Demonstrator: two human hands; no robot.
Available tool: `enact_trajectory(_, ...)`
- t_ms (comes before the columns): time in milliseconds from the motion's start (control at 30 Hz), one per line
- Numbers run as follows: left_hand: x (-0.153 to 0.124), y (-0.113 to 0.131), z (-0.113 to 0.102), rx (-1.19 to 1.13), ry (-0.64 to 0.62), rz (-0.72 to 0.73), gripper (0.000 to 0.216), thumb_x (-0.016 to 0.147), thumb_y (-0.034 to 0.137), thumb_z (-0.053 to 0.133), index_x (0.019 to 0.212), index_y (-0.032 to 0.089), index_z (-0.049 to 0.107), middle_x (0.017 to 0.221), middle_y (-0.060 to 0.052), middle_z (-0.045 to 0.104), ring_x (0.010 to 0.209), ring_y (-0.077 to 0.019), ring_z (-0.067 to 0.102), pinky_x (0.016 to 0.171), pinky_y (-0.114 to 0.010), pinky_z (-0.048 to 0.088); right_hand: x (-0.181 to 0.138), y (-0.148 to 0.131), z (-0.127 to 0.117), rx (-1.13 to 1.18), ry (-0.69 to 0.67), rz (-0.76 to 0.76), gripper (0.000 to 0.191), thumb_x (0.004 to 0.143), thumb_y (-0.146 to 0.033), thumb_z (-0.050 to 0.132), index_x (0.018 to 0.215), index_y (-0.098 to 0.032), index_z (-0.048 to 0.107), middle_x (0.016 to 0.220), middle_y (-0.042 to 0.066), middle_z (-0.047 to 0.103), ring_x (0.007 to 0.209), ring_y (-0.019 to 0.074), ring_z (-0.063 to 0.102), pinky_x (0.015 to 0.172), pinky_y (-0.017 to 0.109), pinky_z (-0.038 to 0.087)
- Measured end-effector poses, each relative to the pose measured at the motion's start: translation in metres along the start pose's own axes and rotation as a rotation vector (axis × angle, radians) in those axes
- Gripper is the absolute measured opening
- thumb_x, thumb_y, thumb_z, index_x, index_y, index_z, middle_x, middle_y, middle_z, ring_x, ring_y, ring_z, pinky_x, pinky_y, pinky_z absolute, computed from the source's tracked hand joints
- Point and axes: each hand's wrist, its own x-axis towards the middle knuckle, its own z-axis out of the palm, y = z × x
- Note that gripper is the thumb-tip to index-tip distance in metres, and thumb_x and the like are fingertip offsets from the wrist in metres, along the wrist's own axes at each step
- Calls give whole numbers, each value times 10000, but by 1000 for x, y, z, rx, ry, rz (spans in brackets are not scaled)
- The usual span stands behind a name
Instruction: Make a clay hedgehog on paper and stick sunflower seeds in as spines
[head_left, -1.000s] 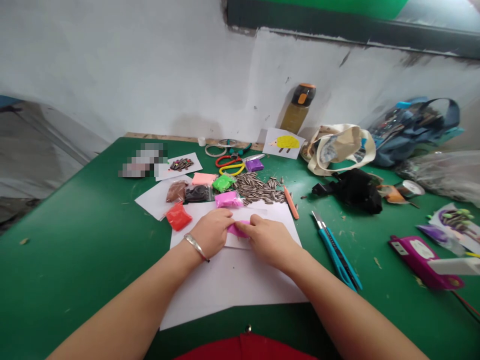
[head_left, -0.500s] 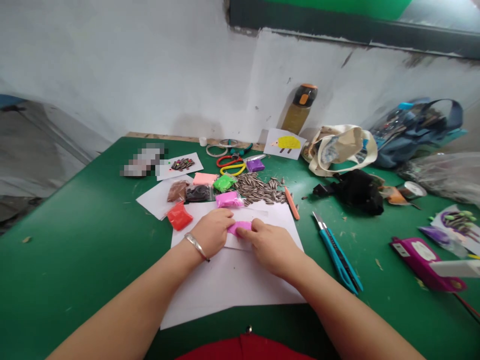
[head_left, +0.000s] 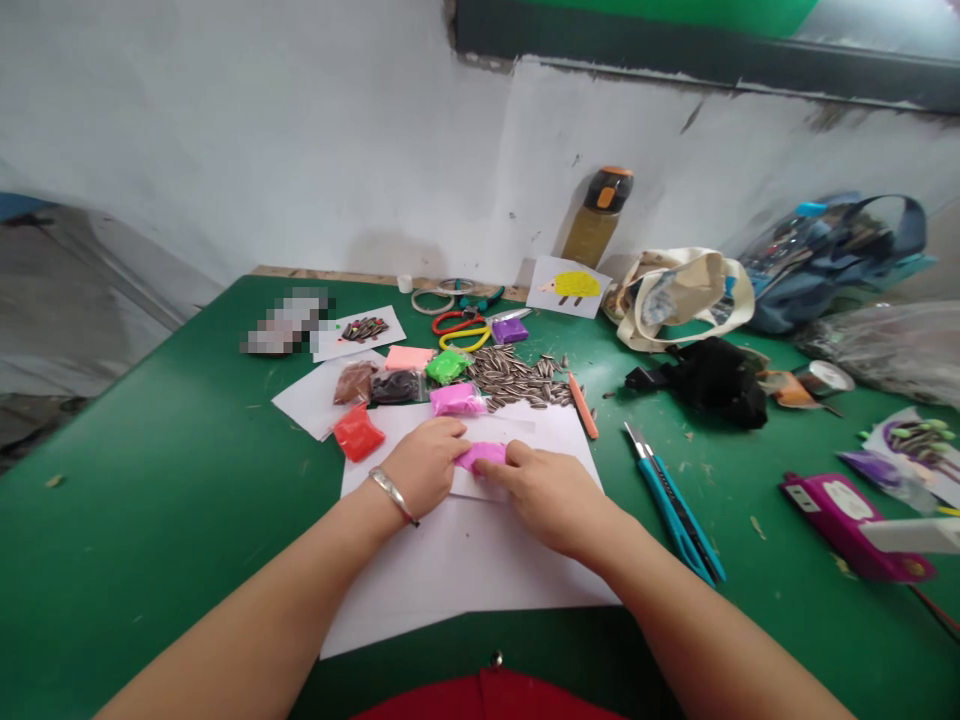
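Two hands, the left hand (head_left: 429, 463) and the right hand (head_left: 551, 490), touch a patch of pink clay (head_left: 481, 454) on a small piece of paper (head_left: 480, 489), which lies over larger white sheets (head_left: 465, 560) on the table (head_left: 187, 450). The right forefinger rests on the clay, the other fingers curled; whether the left fingers pinch its edge or merely steady it, I cannot tell. The flattening looks partly done, the outline perhaps still unfinished. No seeds show on the clay; the pile of seeds (head_left: 510, 375) lies beyond.
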Motion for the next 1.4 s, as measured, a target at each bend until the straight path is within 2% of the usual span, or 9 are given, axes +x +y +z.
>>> enact_trajectory(200,0,-1,2,14,17,9,289,805,41,428,839,144,696,938,-93,639,951,-201,568,914,-341,475,0,6,-1,-26,-14,0,375,877,-188,384,1162,-318,591,896,48,570,620,140,475,534,277,197)
enact_trajectory(467,0,-2,2,16,14,16,306,767,22,422,842,147,691,934,-88,634,946,-199,568,904,-335,478,-2,10,3,29,41,-23,461,877,-182,386,1274,-385,502,913,34,565,606,129,459,542,269,194)
enact_trajectory(600,0,-2,2,6,12,21,335,745,11,420,879,140,698,971,-96,635,981,-206,565,922,-348,475,3,6,4,17,10,-45,390,880,-208,399,1190,-361,580,881,39,561,565,117,417,537,272,180)
enact_trajectory(933,-1,-5,8,22,101,73,323,742,22,431,862,152,702,962,-96,666,963,-211,599,901,-365,510,-9,25,-1,232,64,-41,496,807,-89,409,1194,-324,610,942,29,576,764,152,547,645,255,332)
enact_trajectory(1000,-2,-6,9,33,154,92,313,753,28,424,839,151,699,938,-91,682,937,-203,616,885,-353,525,-8,25,-1,231,69,-34,488,797,-90,421,1190,-305,616,933,33,584,772,160,557,655,260,346)
enact_trajectory(1100,-4,-6,8,42,349,92,316,804,59,415,931,156,688,969,-76,703,936,-190,636,876,-343,538,-6,23,2,248,117,3,443,808,-108,428,1161,-278,634,943,39,601,780,166,572,659,263,366)
enact_trajectory(1233,-1,-9,2,64,577,38,307,870,139,447,1112,168,633,1149,-82,654,1155,-224,546,1018,-436,445,-1,27,7,337,238,74,388,847,-132,419,1125,-256,659,983,45,618,849,172,591,712,269,404)
enact_trajectory(1333,7,-19,4,148,513,-84,402,855,311,538,1217,141,575,1309,-143,543,1306,-316,385,1057,-532,365,7,30,9,413,279,94,339,860,-153,433,1064,-240,690,991,49,627,876,174,593,759,277,424)
enact_trajectory(1400,12,-27,9,178,366,-141,469,831,350,566,1249,136,549,1305,-158,544,1267,-326,431,1032,-529,384,15,31,8,442,291,119,330,861,-157,438,1051,-232,698,984,52,632,881,175,593,778,282,428)
